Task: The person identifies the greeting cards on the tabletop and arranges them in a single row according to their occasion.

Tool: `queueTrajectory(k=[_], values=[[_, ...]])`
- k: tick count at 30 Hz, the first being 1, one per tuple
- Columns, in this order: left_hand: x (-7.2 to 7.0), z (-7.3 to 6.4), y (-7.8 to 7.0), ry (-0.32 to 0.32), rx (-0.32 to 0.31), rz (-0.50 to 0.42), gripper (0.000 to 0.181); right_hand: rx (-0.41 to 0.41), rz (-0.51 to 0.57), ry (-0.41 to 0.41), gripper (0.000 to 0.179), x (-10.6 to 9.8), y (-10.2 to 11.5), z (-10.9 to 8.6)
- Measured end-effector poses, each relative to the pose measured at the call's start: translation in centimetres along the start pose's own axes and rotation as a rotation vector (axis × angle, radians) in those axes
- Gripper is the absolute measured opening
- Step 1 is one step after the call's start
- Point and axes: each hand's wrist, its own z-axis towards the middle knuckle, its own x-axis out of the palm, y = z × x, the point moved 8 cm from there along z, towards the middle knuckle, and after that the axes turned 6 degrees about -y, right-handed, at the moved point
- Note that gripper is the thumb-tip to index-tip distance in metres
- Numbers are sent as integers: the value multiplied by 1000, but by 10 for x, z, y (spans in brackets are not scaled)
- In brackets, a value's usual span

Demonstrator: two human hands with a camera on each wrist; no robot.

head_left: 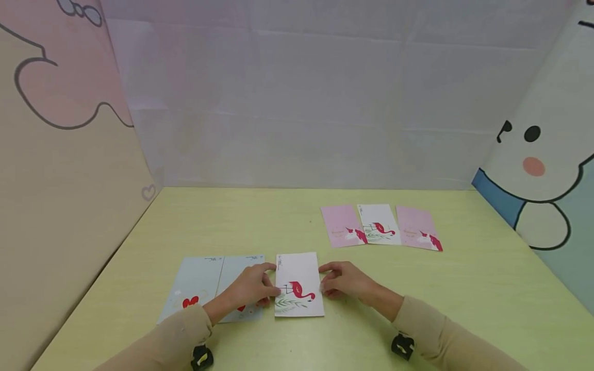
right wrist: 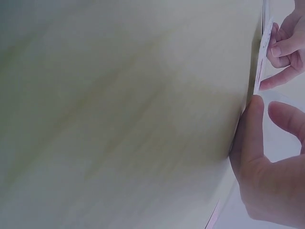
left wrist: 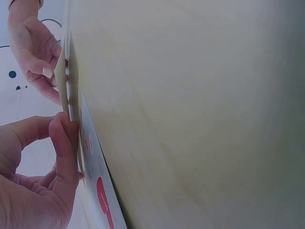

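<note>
A white card (head_left: pixel 297 268) with a red flamingo and green leaves lies between the two hands, close over the table, its underside shadowed in both wrist views. My left hand (head_left: pixel 250 285) holds its left edge, thumb low on the side and forefinger near the far corner. At the opposite edge, my right hand (head_left: pixel 350 282) holds the card with thumb and curled fingers, forefinger reaching along the side. Under the left hand lie two pale blue cards (head_left: pixel 197 278) with red hearts, side by side; the hand hides part of one.
At the back right, a second flamingo card (head_left: pixel 378 214) lies between a pink unicorn card (head_left: pixel 341 219) and another pink unicorn card (head_left: pixel 414 221). The pale yellow table (head_left: pixel 223 216) meets a white sheet (head_left: pixel 297 129) behind and cartoon-printed panels at both sides.
</note>
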Motion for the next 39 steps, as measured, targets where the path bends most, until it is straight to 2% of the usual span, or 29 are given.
queueTrajectory(k=[13, 18, 23, 27, 30, 34, 39], values=[[-4, -1, -7, -19, 21, 31, 61, 4, -5, -17, 36, -3, 3, -2], [-9, 5, -17, -77, 83, -10, 56, -18, 22, -51, 36, -18, 7, -2], [-12, 16, -40, -124, 166, -144, 44, -64, 107, -81, 37, -45, 16, -1], [-9, 32, -58, -140, 187, -273, 35, -94, 145, -132, 42, -76, 19, 3], [-3, 46, -67, -132, 159, -397, 32, -111, 172, -169, 47, -101, 19, 7], [9, 66, -74, -103, 79, -536, 34, -106, 196, -232, 49, -134, 16, 14], [30, 84, -85, -69, 30, -602, 37, -44, 228, -308, 51, -164, 10, 22]])
